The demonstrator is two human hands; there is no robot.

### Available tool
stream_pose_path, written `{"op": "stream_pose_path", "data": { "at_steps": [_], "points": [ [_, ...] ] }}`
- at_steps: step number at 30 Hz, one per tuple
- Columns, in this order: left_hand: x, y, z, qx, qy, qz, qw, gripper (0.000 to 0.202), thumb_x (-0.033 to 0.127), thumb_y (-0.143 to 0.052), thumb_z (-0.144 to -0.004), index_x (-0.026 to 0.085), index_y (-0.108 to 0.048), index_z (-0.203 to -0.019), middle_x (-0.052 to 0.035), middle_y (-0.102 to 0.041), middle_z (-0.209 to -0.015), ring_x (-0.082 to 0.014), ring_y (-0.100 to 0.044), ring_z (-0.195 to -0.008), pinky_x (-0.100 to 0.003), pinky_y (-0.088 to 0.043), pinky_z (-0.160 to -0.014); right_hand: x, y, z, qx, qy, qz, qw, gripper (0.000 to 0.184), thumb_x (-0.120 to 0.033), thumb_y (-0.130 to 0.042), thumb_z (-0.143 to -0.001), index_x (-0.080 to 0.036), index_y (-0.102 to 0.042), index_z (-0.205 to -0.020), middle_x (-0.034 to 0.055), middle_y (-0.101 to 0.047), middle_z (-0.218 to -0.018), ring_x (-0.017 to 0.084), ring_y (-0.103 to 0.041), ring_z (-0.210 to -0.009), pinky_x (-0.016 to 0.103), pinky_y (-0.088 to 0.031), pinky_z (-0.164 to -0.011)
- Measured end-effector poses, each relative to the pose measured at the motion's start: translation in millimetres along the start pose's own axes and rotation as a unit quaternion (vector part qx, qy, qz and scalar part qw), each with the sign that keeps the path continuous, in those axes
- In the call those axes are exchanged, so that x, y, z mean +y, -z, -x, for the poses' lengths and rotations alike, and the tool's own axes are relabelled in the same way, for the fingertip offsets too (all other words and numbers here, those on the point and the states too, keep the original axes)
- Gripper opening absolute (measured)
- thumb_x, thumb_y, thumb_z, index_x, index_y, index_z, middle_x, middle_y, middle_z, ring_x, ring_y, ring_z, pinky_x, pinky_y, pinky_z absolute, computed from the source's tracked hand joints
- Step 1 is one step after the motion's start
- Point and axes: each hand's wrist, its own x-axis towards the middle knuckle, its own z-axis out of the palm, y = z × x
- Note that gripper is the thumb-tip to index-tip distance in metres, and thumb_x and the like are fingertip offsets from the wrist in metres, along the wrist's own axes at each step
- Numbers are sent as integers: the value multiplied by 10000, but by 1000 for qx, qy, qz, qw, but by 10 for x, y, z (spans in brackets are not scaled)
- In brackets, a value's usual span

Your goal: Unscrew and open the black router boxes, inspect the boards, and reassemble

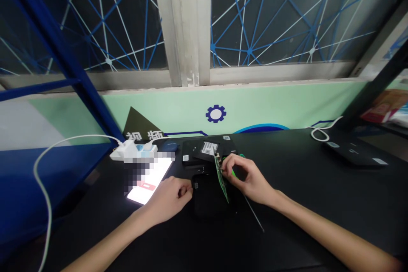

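Note:
My right hand (244,176) pinches a green circuit board (222,178) by its side and keeps it standing nearly on edge. Beneath and left of the board lies a dark open casing (208,202), hard to make out against the black tabletop. My left hand (175,193) is closed, its curled fingers at the casing's left edge. Behind my right hand is a screwdriver with a green handle; its thin shaft (255,216) points toward the front right. Whether the screwdriver lies on the table or is also in the hand, I cannot tell.
Behind the casing lie black boxy devices (191,153) with a white label (209,148). A lit screen (149,180) lies left, below a power strip (134,149) with white cables. Another flat black device (353,153) lies right, near a white cable (319,135).

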Motion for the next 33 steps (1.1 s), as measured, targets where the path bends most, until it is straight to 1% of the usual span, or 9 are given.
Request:
{"op": "stream_pose_path", "data": {
  "at_steps": [4, 8, 12, 17, 24, 28, 33],
  "points": [
    [3, 14, -14, -7, 2, 5, 1000, 210, 163, -486, -826, 205, -484, -620, 42, -496, -561, -136, -486, -536, -256, -264, -532, 8, 2, 8, -41, 5, 39, 998, 211, -28, -578, -829, -211, -490, -775, 25, -593, -873, 168, -567, -794, 290, -449, -730],
    [-1, 24, -18, -11, -1, 10, 1000, 211, 153, -477, -830, 204, -504, -627, 33, -544, -593, -139, -513, -559, -252, -266, -538, 27, -16, 25, -97, -6, 81, 992, 253, 23, -570, -760, -213, -484, -780, 2, -589, -846, 152, -538, -758, 270, -429, -708],
    [-11, 21, -17, -6, 0, 15, 1000, 219, 155, -477, -830, 202, -515, -619, 30, -554, -588, -141, -526, -565, -250, -273, -540, 50, -26, 47, -124, -7, 110, 986, 275, 39, -556, -736, -214, -490, -821, -9, -582, -850, 144, -532, -755, 256, -415, -694],
    [-32, 13, -11, -7, -1, 21, 1000, 210, 153, -465, -829, 202, -530, -636, 38, -549, -576, -134, -512, -543, -249, -282, -536, 47, -25, 42, -142, -4, 141, 980, 290, 52, -555, -708, -211, -495, -816, -15, -564, -838, 142, -521, -755, 251, -404, -694],
    [0, 19, -16, -12, -5, 32, 999, 283, 224, -459, -877, 203, -421, -597, 48, -458, -545, -123, -454, -508, -252, -258, -519, 21, -36, 23, -154, 4, 183, 971, 267, 33, -568, -717, -208, -497, -806, -6, -571, -833, 161, -519, -772, 279, -408, -745],
    [11, 26, -8, -14, -10, 36, 999, 320, 260, -444, -907, 204, -383, -598, 51, -430, -543, -120, -420, -498, -256, -247, -518, 27, -36, 23, -149, 0, 197, 969, 262, 19, -582, -711, -210, -496, -802, -3, -572, -829, 168, -518, -769, 287, -409, -738],
    [4, 22, 6, -16, -11, 33, 999, 328, 280, -427, -936, 203, -432, -617, 48, -440, -555, -123, -402, -503, -260, -244, -523, 32, -48, 26, -154, -1, 205, 967, 264, 22, -575, -693, -211, -489, -779, -3, -566, -804, 171, -515, -750, 284, -412, -708]
  ]
}}
